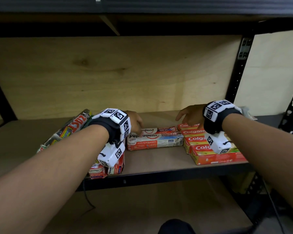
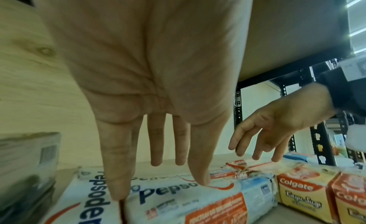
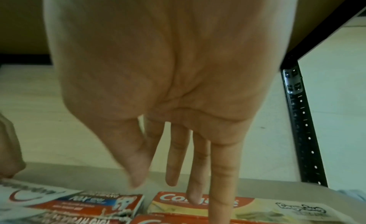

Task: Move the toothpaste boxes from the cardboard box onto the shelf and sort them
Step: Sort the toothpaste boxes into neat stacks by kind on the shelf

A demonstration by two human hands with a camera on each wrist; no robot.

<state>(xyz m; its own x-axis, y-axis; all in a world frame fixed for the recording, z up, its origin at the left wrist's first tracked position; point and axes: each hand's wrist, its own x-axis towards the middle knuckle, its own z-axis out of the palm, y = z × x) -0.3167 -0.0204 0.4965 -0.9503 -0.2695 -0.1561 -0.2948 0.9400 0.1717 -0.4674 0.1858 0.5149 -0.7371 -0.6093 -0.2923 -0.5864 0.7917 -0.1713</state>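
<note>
White and red Pepsodent boxes lie side by side in the middle of the shelf board. My left hand reaches over their left end. In the left wrist view its fingers are straight and point down, tips touching the top Pepsodent box. A stepped row of red and yellow Colgate boxes lies to the right. My right hand is over their far end, with straight fingers that reach down to a Colgate box. Neither hand holds anything.
Grey Zact boxes lean at the left of the shelf. More Pepsodent boxes sit at the front edge under my left wrist. A black shelf post stands at the right, with a plywood back panel behind and an upper shelf overhead.
</note>
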